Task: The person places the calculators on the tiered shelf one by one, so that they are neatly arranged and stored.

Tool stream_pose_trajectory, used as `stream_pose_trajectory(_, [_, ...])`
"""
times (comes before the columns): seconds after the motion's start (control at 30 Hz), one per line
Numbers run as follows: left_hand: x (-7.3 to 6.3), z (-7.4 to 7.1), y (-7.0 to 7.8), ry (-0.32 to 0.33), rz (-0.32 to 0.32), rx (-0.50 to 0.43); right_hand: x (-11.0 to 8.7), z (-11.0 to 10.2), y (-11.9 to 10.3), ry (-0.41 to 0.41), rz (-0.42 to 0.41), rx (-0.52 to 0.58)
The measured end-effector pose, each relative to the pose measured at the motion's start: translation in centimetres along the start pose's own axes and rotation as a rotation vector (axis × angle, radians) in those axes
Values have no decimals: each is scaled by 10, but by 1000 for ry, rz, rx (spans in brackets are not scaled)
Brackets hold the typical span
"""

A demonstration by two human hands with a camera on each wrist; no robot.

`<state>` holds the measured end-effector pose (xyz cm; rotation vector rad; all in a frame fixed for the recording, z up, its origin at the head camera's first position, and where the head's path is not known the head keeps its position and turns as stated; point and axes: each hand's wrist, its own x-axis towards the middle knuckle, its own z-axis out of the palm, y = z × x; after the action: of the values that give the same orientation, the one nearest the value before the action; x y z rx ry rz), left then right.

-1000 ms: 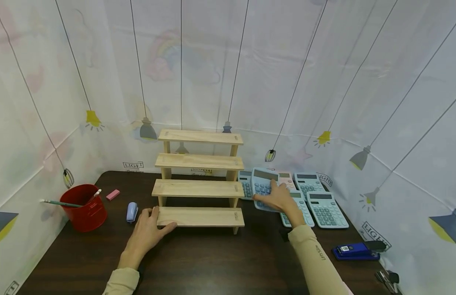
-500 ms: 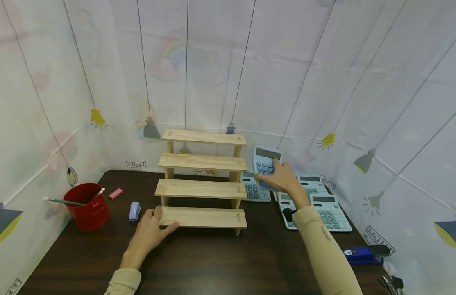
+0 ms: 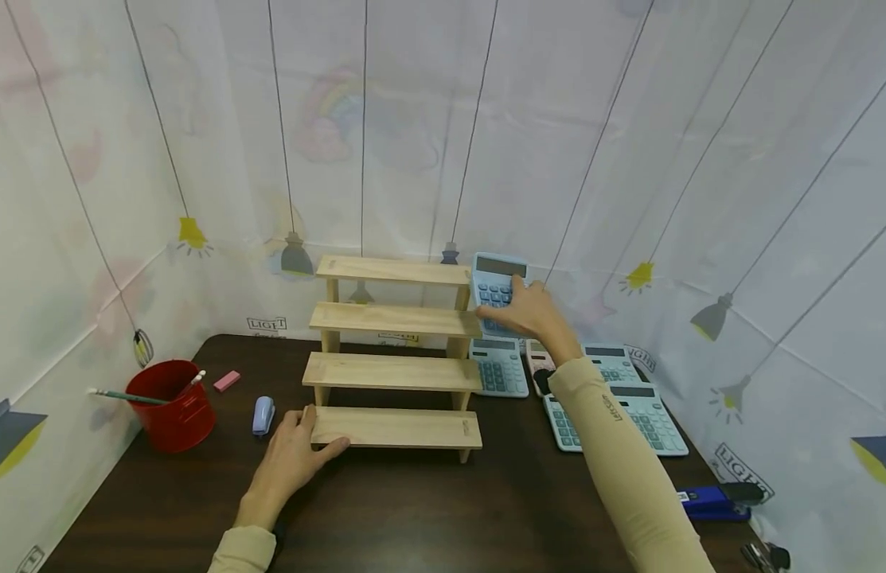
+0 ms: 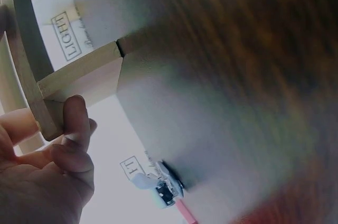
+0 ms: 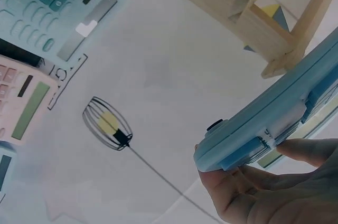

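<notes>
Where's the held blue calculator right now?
Head view, right of centre: the held blue calculator is in the right hand, beside the upper right side of the wooden rack.

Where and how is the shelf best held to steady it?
Probably by the left end of the bottom board, coming from the left, as the left hand grips it. The board is thin and its end juts past the leg, leaving room to curl underneath. That side looks easier: on the right, a calculator lies close by.

There are six calculators (image 3: 496,291), four shelves (image 3: 392,372), one bucket (image 3: 172,426)
</notes>
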<state>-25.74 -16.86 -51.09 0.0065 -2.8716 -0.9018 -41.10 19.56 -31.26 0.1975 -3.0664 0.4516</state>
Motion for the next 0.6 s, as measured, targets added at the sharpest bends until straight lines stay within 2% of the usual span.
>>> stream_pose_trajectory(0.37, [0,-1,-1,2,-5,1,29,-6,-29,-5,-45,-2])
stream_pose_trajectory(0.6, [0,0,-1,-13,-26,7,42,1,-38,-19,-34,-35])
